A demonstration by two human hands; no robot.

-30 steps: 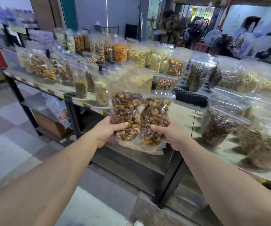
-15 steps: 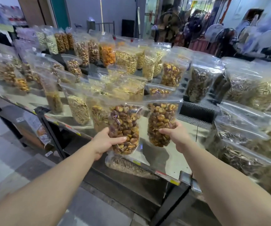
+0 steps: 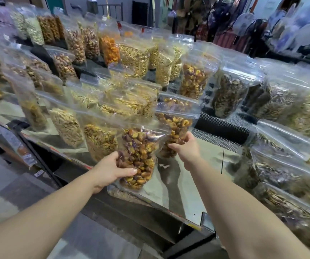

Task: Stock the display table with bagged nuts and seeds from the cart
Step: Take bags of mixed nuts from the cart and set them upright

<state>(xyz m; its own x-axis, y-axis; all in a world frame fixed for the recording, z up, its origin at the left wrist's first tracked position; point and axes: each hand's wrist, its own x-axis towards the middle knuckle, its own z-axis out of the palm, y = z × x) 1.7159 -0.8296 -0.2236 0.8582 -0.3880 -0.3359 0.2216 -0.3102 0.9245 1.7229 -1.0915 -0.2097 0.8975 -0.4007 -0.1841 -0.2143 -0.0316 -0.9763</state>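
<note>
Two clear bags of brown-and-yellow nuts are held upright over the table (image 3: 187, 186), one per hand. The left hand (image 3: 111, 171) grips the near bag (image 3: 139, 156) around its lower half, above the table's front edge. The right hand (image 3: 185, 150) pinches the far bag (image 3: 174, 131) low on its side, further in over the table. Many more filled bags crowd the table behind; they are too many and too blurred to count.

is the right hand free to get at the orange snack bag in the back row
Probably not yet: the right hand grips a clear bag of brown nuts, and rows of standing seed bags lie before the clear bag of orange snacks.
</note>
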